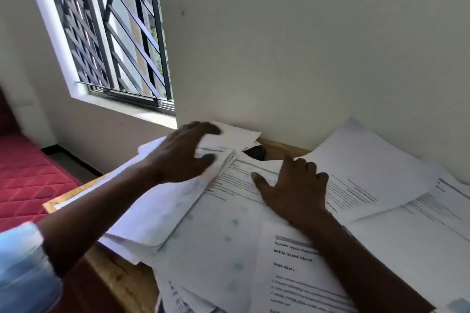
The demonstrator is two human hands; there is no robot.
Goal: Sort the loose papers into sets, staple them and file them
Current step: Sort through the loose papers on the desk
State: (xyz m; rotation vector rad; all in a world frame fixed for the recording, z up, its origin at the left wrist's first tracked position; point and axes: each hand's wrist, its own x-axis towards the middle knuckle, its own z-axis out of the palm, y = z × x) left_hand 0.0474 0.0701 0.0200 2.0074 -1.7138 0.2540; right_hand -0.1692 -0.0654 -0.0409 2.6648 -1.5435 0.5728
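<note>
On the bench [119,267], the left hand [185,152] holds the far end of the paper stack [162,211] in its grip at left, while the right hand [295,190], grip wide, rests flat on loose papers [229,236] beside it.

Wall [305,46]: plain white, daylit.
Window [122,33]: at left, with a dark diagonal metal grille.
Bed [25,175]: red quilted, far left.
Counter [279,148]: wooden, against the wall.
</note>
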